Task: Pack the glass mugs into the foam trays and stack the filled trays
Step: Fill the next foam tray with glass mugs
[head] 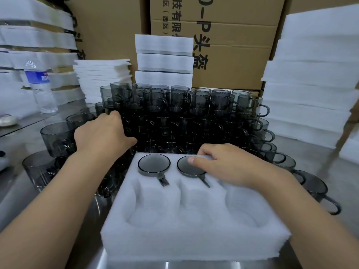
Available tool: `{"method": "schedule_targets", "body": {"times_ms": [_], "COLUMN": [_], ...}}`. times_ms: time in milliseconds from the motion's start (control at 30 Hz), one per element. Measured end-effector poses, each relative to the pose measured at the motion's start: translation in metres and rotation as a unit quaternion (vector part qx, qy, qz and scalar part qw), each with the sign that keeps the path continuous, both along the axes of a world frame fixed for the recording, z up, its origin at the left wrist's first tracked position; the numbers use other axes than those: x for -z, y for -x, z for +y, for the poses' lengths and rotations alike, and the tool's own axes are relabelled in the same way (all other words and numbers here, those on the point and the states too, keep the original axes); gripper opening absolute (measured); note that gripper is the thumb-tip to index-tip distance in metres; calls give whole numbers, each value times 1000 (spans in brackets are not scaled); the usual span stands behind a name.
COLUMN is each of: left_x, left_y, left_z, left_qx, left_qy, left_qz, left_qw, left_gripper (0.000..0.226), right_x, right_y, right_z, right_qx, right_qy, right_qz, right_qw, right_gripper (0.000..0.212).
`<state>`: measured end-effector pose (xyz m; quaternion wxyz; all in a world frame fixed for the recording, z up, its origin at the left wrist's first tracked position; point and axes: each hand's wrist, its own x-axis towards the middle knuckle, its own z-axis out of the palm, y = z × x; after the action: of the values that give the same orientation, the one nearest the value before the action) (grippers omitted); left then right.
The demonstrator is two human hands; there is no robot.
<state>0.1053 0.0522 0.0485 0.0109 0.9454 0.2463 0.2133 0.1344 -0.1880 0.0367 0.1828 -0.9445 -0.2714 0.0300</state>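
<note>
Foam tray [194, 232]: white, spongy block with round pockets, on steel table [347, 183]. Two smoky grey glass mugs in tray's back row: left mug [154, 163], middle mug [189, 168]. Three front pockets bare. Right hand [229, 164] on tray's back right, fingers bent, thumb on middle mug's rim; grip unclear. Left hand [103, 133] behind tray on loose mug pile [174, 117]; grip hidden.
</note>
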Motion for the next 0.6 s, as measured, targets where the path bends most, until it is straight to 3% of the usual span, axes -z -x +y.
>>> {"method": "schedule_targets", "body": {"times_ms": [367, 500, 600], "left_x": [0, -2, -2], "left_y": [3, 5, 8], "left_z": [-11, -19, -27], "left_qx": [38, 108, 203], "left_qy": [2, 10, -13], "left_qz": [-69, -130, -189], "left_qw": [997, 986, 961], "left_gripper": [43, 51, 54], "right_x": [3, 3, 2], "right_y": [-2, -2, -1], "right_z": [0, 0, 2], "right_qx": [2, -4, -9], "right_qy": [5, -5, -86], "right_qz": [-15, -27, -65], "right_qw": [1000, 1000, 994], "right_gripper": [36, 35, 29]}}
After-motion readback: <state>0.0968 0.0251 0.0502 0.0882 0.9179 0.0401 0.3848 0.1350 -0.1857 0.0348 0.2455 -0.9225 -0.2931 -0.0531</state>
